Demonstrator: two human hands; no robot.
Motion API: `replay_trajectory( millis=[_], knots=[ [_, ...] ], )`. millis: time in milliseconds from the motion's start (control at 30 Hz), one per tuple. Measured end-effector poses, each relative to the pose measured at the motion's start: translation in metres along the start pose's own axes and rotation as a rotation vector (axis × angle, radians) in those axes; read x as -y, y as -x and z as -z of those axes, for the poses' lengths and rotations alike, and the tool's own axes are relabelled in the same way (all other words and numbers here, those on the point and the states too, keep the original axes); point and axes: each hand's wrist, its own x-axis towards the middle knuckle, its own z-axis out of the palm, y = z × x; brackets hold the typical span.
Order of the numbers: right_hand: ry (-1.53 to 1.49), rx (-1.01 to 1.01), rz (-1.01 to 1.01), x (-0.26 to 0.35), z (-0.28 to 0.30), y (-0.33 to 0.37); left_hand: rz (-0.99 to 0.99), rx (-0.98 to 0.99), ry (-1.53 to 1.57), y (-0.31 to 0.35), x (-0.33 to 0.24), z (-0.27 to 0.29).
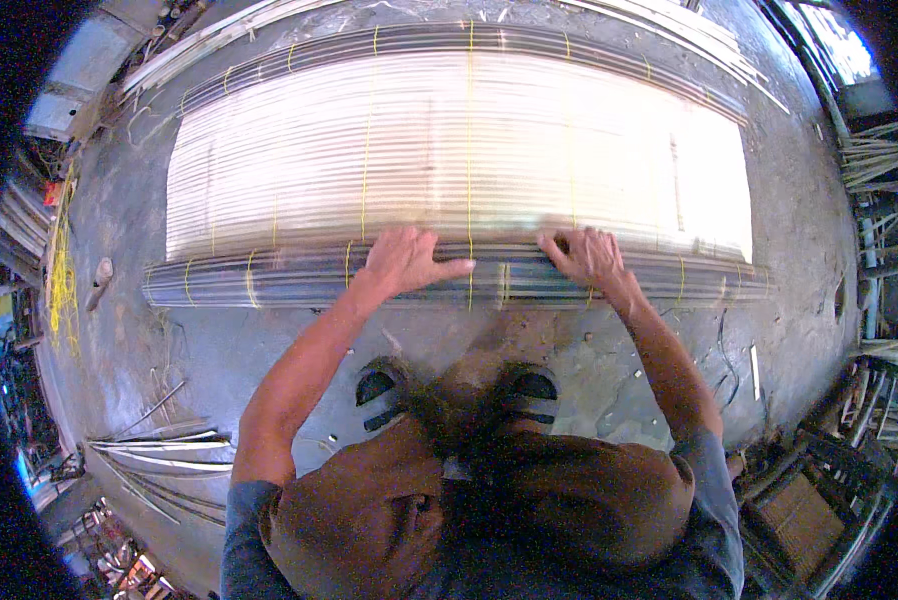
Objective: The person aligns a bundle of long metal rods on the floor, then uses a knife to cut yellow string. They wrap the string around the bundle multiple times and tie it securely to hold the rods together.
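Note:
A long slatted mat [529, 150] of thin pale strips lies across the floor in front of me, tied crosswise with yellow cords. Its near edge is wound into a dark roll [299, 280]. My left hand [407, 262] lies over this roll left of the middle, fingers bent over its far side and thumb stretched to the right. Right of the middle, my right hand [584, 255] curls its fingers over the same roll, thumb pointing left. The fingertips of both hands are partly hidden. Another dark rolled band [419, 38] runs along the mat's far edge.
Long pale strips [669, 40] lie beyond the mat. Loose strips [159, 450] spread on the floor at lower left, and yellow cord [61, 290] hangs at the left. A dark-framed chair [809, 510] stands at lower right. My sandalled feet [379, 385] are just behind the roll.

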Motion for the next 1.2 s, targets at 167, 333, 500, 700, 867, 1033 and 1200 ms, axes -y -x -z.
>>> replay_trajectory(
  millis=[167, 333, 500, 700, 867, 1033, 1200],
  knots=[
    [-0.032, 0.029, 0.022, 0.036, -0.003, 0.055, 0.050, 0.134, 0.059, 0.050, -0.017, -0.022],
    [-0.234, 0.047, -0.183, 0.087, 0.041, 0.077, -0.001, -0.018, 0.069, 0.074, -0.035, -0.035],
    [-0.072, 0.093, 0.024, 0.156, 0.048, 0.100, -0.013, -0.064, 0.057, 0.072, -0.027, -0.047],
    [0.000, 0.021, 0.054, 0.148, 0.043, 0.077, -0.129, -0.165, 0.099, 0.050, 0.001, -0.071],
    [-0.328, 0.272, 0.067, 0.112, 0.072, 0.020, 0.137, 0.063, 0.173, 0.024, -0.006, -0.028],
    [-0.508, 0.685, 0.030, 0.070, 0.092, -0.050, 0.001, -0.428, -0.069, 0.050, -0.031, -0.022],
    [-0.792, 0.558, 0.067, 0.035, 0.061, -0.068, 0.007, -0.377, -0.118, 0.018, -0.025, -0.016]
  ],
)
